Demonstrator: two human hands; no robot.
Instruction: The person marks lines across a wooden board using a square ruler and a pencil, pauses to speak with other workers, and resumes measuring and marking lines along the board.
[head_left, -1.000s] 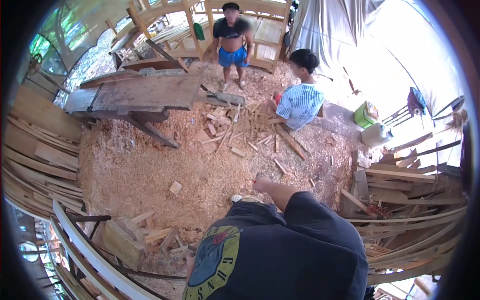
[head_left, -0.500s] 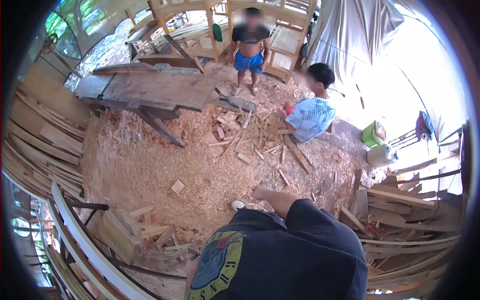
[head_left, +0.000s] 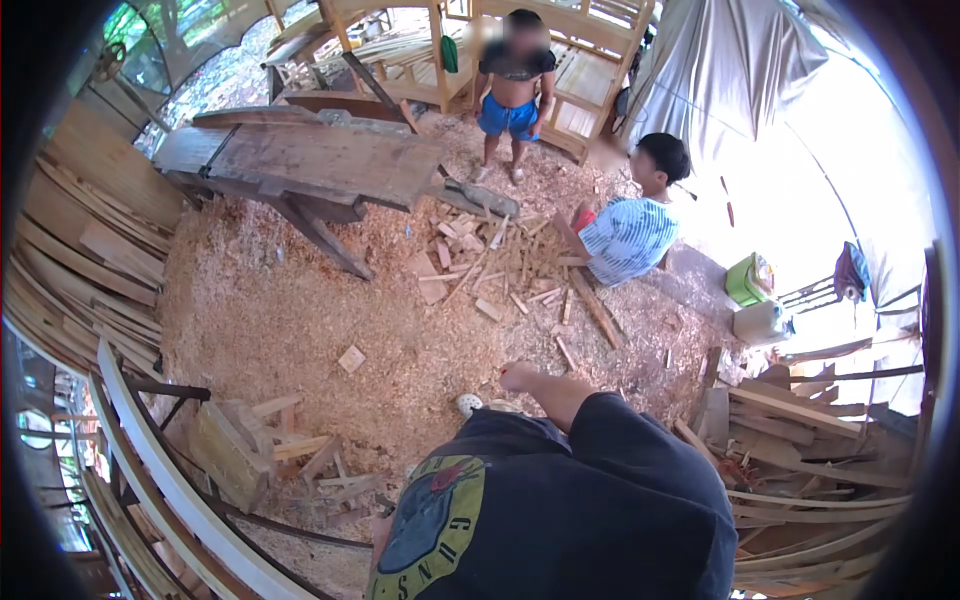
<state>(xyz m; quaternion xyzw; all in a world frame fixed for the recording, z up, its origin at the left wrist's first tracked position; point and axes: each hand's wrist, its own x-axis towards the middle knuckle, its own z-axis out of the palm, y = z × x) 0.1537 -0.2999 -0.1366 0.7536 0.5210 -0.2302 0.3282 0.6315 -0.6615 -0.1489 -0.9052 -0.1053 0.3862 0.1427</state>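
My right hand (head_left: 517,376) is held out in front of my dark shirt, above the shaving-covered floor. It looks rounded and closed, with a small reddish spot at its tip; what it holds, if anything, I cannot make out. Beneath it show a white clog (head_left: 469,404) and the edge of my other shoe. At the lower left, a sliver of my left hand (head_left: 381,527) shows beside the shirt print, its fingers hidden. The closest things to it are wood offcuts (head_left: 345,487) and a dark rail.
A seated person in a striped shirt (head_left: 632,242) is beside scattered wood scraps (head_left: 488,309). Another person stands in blue shorts (head_left: 508,118). A heavy plank bench (head_left: 320,165) is at upper left. Lumber piles (head_left: 800,430) and stacked boards (head_left: 90,250) line both sides.
The view has shifted slightly, so the people and bench appear a little farther right. The seated person's forearm now shows more clearly, reaching out to the left. My hands have barely moved.
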